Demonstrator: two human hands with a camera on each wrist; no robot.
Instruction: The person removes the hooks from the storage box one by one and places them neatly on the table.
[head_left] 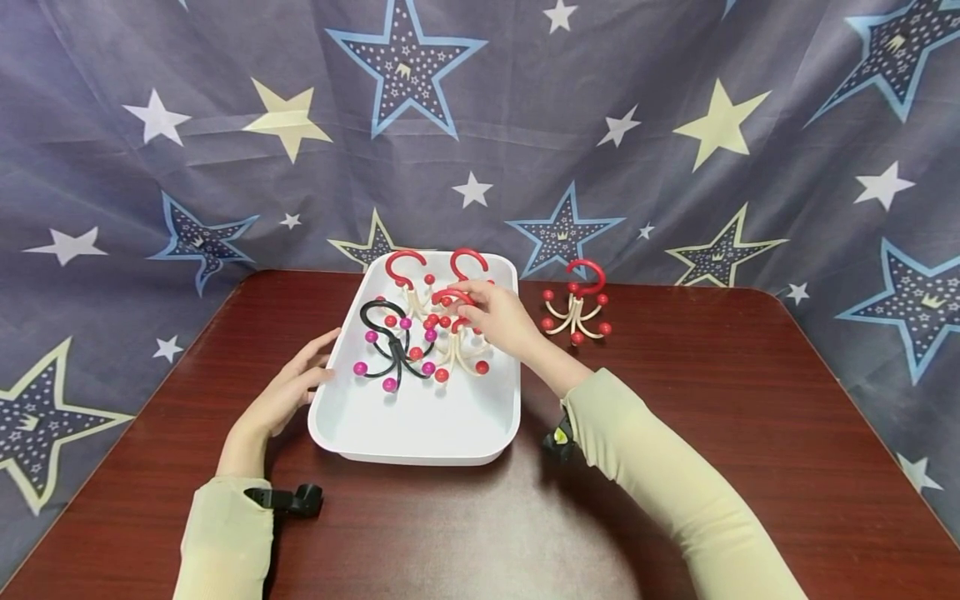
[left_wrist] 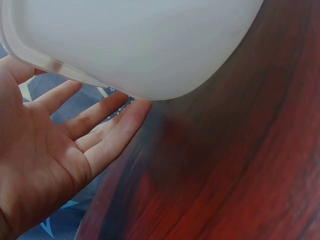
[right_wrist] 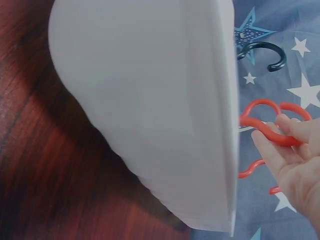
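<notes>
A white plastic tray (head_left: pixel 420 429) stands on the table with several multi-pronged hanging hooks in it. My right hand (head_left: pixel 501 318) pinches the red crook of a cream hanging hook (head_left: pixel 455 350) over the tray; the right wrist view shows thumb and fingers at its red crook (right_wrist: pixel 275 134). To the left of it lies a black hanging hook (head_left: pixel 397 350) with pink ball tips. Two more red-topped cream hooks (head_left: pixel 406 265) sit at the tray's far end, partly hidden. My left hand (head_left: pixel 281 396) touches the tray's left side with extended fingers (left_wrist: pixel 117 132).
One more red-and-cream hanging hook (head_left: pixel 576 310) stands on the dark red wooden table (head_left: pixel 720 433), right of the tray. Behind the table's back edge hangs a grey star-patterned cloth (head_left: pixel 510 150).
</notes>
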